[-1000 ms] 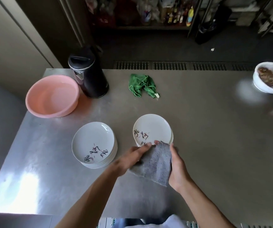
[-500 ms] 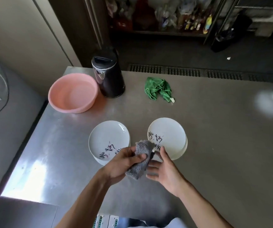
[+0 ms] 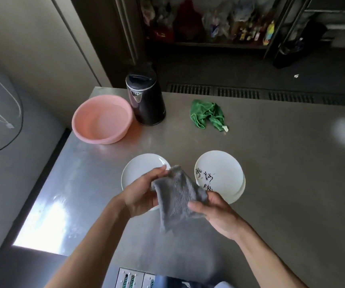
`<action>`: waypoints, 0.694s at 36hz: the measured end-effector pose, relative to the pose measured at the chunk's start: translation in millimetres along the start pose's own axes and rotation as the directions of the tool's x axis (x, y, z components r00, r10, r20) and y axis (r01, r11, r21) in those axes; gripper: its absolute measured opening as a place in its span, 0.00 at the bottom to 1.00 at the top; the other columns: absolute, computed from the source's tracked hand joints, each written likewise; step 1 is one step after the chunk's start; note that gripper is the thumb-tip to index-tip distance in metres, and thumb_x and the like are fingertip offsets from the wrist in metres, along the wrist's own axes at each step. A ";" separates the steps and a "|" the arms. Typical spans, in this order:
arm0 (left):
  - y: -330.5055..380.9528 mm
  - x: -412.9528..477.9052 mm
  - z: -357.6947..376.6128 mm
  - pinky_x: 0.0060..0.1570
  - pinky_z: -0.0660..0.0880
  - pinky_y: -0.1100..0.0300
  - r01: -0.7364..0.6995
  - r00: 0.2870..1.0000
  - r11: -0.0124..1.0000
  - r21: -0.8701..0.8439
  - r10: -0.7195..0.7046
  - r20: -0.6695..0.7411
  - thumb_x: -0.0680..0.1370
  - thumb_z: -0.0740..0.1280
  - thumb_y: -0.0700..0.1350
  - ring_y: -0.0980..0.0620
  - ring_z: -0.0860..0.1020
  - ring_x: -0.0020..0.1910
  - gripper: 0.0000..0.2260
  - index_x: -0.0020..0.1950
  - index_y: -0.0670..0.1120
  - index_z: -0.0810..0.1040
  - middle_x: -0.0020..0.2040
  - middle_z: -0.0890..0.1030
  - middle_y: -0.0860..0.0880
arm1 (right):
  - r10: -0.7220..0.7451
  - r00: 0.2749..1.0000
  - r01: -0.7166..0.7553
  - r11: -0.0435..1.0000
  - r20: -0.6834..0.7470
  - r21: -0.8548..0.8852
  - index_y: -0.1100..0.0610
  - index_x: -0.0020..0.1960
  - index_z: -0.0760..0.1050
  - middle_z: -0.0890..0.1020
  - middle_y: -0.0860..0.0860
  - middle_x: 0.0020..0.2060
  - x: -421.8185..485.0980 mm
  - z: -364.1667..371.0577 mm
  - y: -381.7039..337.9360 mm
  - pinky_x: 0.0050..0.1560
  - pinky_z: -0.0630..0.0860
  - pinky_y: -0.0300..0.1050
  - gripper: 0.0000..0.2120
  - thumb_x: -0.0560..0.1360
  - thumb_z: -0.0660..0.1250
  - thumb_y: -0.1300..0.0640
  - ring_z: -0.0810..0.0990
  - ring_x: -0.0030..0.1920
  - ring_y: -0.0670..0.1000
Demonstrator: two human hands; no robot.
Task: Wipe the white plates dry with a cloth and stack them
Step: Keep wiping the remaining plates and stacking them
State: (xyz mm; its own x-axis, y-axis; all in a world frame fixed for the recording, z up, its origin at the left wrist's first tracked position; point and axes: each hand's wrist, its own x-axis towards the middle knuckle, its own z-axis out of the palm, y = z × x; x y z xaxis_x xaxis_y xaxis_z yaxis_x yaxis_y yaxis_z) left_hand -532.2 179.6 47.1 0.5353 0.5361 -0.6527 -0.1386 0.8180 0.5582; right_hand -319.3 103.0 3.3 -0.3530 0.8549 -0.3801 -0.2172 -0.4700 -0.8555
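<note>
both hands (image 3: 140,194) (image 3: 215,213) open out the grey cloth (image 3: 175,196) over the plates

left hand pinches the cloth's upper corner between thumb and fingers; right hand grips its lower right edge, fingers curled into the fabric. the cloth hangs stretched between them, above the steel table (image 3: 281,183). no plate is held.

the white plates sit in two stacks on the table. the left stack (image 3: 140,169) is partly hidden behind the left hand and the cloth. the right stack (image 3: 225,173), whose top plate shows dark brush lettering, lies just beyond the right hand.

this looks like the pause between plates, with the cloth being readied for wiping. which stack is dried and which waits cannot be told.

next, one hand likely has to let go of the cloth and lift a top plate by its rim, while the other keeps the cloth spread across its palm to wipe.
</note>
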 end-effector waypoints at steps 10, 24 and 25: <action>-58.2 8.1 -3.5 0.58 0.81 0.49 -0.250 0.965 0.968 0.032 0.252 -0.068 0.73 0.76 0.55 0.42 0.83 0.59 0.42 0.80 0.63 0.56 0.54 0.86 0.43 | -0.169 0.937 0.160 0.986 -0.307 -0.054 0.64 0.54 0.76 0.82 0.61 0.49 1.0 -0.6 -12.0 0.63 0.75 0.59 0.26 0.72 0.75 0.42 0.81 0.54 0.54; -46.1 15.0 -11.7 0.56 0.71 0.65 -0.381 0.654 -0.039 0.924 0.695 0.299 0.79 0.72 0.45 0.55 0.77 0.53 0.05 0.54 0.52 0.83 0.55 0.78 0.55 | -0.217 0.872 -0.147 0.739 -0.439 -0.658 0.46 0.59 0.69 0.74 0.38 0.54 6.6 -10.8 -18.9 0.58 0.70 0.44 0.40 0.56 0.74 0.26 0.74 0.59 0.45; -42.5 15.2 -11.8 0.54 0.70 0.67 -0.404 0.670 -0.069 0.912 0.657 0.347 0.80 0.70 0.45 0.56 0.78 0.51 0.04 0.54 0.53 0.81 0.53 0.79 0.57 | -0.261 0.904 -0.108 0.628 -0.339 -0.771 0.44 0.67 0.64 0.68 0.33 0.62 8.1 -9.7 -20.5 0.69 0.62 0.44 0.48 0.55 0.74 0.25 0.64 0.71 0.44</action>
State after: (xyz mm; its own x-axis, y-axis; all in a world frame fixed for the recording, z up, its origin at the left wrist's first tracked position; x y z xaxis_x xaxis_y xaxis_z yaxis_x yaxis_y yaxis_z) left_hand -528.0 155.5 7.4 0.5566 0.8239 0.1070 0.5530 -0.4635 0.6923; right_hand -308.9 121.6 14.3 0.0458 0.9698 -0.2397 0.6030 -0.2181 -0.7673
